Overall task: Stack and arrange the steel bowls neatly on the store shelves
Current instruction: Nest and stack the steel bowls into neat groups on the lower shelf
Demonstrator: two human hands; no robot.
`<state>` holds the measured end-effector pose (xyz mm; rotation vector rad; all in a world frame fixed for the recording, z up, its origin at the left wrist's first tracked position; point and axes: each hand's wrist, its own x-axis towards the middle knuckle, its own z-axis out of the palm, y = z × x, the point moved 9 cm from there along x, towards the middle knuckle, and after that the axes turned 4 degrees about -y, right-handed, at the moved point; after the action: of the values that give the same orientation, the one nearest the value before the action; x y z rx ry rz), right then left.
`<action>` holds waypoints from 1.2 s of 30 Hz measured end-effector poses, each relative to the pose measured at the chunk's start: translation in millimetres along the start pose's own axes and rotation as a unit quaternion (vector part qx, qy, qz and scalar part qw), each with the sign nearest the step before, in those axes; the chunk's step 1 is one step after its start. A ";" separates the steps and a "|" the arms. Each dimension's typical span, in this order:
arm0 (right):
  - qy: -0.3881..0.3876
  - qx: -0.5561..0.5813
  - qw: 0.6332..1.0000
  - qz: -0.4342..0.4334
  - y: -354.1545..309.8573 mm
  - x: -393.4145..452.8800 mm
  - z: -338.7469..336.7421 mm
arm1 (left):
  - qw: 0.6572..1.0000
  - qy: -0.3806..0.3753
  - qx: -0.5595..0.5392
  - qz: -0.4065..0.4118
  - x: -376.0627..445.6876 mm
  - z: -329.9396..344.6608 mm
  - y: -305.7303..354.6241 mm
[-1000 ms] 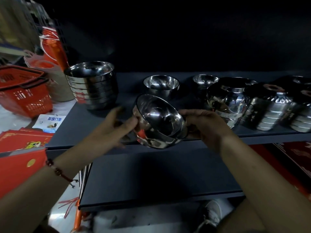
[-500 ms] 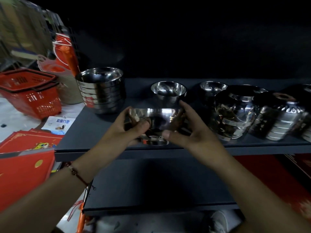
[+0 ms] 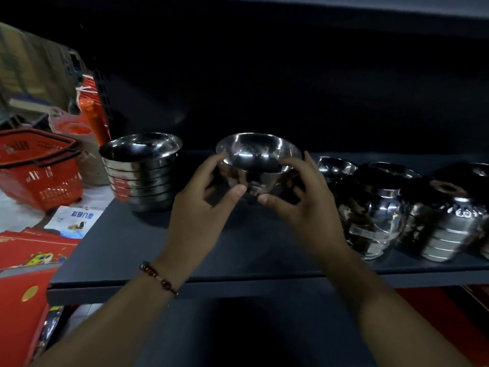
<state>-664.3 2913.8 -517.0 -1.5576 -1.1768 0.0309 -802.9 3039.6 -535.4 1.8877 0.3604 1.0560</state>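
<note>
Both hands cradle one steel bowl (image 3: 258,160) above the shelf (image 3: 185,250), mouth up. The left hand (image 3: 197,210) and right hand (image 3: 308,207) have their fingers curled round its sides, thumbs beneath. The stack of bowls (image 3: 143,170) stands upright just to the left, nearer the left hand; in this dim light, the held bowl seems clear of the shelf.

place: shop | evidence: steel bowl stacks (image 3: 143,170) on display shelf (image 3: 185,263); red shopping baskets (image 3: 39,168)
</note>
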 end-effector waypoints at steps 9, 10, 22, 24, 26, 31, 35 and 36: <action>0.001 -0.031 0.999 0.014 52.6 55.7 2.2 | 0.999 0.021 0.036 -0.010 55.3 29.1 -49.9; 0.000 -0.029 0.999 0.022 60.9 58.2 3.1 | 0.999 0.018 0.038 -0.014 58.4 33.6 -54.7; -0.064 -0.036 0.995 0.069 103.9 54.9 31.7 | 0.997 -0.004 0.048 -0.059 50.5 44.3 -94.4; -0.075 -0.021 0.994 0.074 104.2 52.2 35.2 | 0.996 -0.015 0.057 -0.059 50.7 47.2 -94.3; -0.073 -0.020 0.995 0.066 101.5 51.5 35.8 | 0.996 -0.018 0.066 -0.058 50.4 48.5 -92.3; -0.056 -0.031 0.995 0.073 97.4 47.8 35.2 | 0.995 -0.013 0.077 -0.057 46.1 41.9 -85.8; -0.086 -0.058 0.992 0.077 90.4 43.6 39.4 | 0.987 -0.038 0.149 -0.056 40.6 38.0 -78.5; -0.097 -0.077 0.988 0.087 91.1 41.4 40.2 | 0.980 -0.050 0.186 -0.056 38.4 38.4 -76.4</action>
<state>-608.0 2982.5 -578.1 -1.8224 -1.2141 0.2167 -737.1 3082.4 -586.6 2.2112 0.6337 0.8564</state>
